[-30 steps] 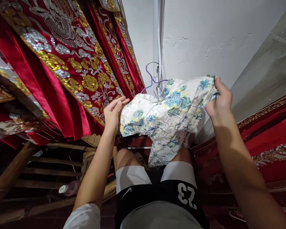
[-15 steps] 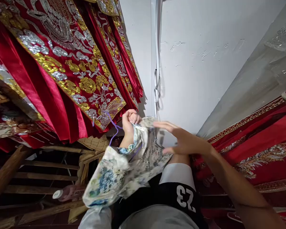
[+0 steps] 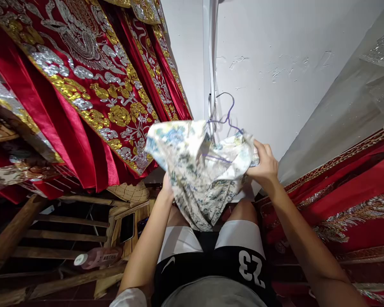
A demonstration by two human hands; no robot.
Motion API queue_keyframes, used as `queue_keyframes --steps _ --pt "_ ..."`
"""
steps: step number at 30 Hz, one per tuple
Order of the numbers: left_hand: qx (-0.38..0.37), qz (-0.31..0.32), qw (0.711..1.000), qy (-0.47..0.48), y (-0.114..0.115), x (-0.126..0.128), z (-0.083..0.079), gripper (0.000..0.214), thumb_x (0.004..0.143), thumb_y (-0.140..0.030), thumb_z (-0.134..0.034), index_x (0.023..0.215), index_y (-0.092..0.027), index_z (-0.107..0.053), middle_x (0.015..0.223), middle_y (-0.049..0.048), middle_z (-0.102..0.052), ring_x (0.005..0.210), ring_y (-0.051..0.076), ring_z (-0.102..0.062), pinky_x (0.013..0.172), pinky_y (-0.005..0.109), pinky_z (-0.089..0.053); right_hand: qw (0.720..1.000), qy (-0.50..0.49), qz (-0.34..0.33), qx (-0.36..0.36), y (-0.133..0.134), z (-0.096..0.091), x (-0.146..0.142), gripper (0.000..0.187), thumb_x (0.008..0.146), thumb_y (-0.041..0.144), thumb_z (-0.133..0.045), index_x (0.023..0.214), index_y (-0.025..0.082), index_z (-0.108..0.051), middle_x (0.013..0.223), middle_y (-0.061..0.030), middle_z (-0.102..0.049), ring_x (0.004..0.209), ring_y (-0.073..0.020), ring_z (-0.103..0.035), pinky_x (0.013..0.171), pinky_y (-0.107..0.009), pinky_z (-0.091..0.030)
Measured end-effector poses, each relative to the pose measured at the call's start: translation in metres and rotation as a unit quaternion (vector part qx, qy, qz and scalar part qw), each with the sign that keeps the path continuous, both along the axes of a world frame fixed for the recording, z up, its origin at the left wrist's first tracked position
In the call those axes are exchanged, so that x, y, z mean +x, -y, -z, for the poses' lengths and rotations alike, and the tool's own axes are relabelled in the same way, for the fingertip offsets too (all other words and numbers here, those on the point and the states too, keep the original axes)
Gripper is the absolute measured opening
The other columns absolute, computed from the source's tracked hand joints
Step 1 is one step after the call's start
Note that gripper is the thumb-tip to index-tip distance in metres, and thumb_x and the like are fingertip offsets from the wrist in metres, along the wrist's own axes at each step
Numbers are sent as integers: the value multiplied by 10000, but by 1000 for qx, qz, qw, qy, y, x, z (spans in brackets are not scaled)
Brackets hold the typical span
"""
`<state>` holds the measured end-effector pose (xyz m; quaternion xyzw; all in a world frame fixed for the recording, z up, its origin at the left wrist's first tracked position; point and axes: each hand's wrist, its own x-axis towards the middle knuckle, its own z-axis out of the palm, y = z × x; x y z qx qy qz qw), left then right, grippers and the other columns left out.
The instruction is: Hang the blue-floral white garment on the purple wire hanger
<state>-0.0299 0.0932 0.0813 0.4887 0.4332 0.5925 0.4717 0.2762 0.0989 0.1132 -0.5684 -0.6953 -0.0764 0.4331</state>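
A small white garment [image 3: 195, 170] printed with blue and green flowers hangs in front of me on a thin purple hanger [image 3: 228, 117]. It is bunched and turned so its pale inner side shows. My right hand [image 3: 265, 164] is closed on the garment's right shoulder. My left hand [image 3: 167, 189] is mostly hidden behind the cloth at its lower left, and its fingers do not show. The hanger's hook sticks up above the cloth near a white wall corner.
Red robes [image 3: 83, 94] with gold and silver embroidery hang at the left. More red embroidered cloth [image 3: 355, 200] lies at the right. A wooden rack [image 3: 51, 238] below left holds a pink bottle [image 3: 96, 258] and a dark phone [image 3: 127, 227].
The garment was lowered and bundled over my left arm, then lifted back up. My right hand let go of it and has taken its right shoulder again. The hanger hook points up again.
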Motion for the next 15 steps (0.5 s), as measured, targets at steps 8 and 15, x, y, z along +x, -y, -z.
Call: queue_keyframes --steps 8,15 --pt "-121 53 990 54 23 7 64 762 601 -613 -915 1237 -241 -721 1386 134 -687 1399 379 -551 1233 498 -368 999 26 27 15 -20 -36 -3 468 762 535 -703 1109 228 -637 1014 -98 -574 949 -337 -608 743 -396 -492" --pt "-114 -3 991 76 26 25 59 738 701 -451 -904 1346 -207 -643 1452 168 -630 1459 370 -488 1239 503 -360 1000 11 26 -3 -17 -43 0 457 762 514 -706 1113 230 -640 996 -84 -560 900 -317 -600 760 -416 -493"
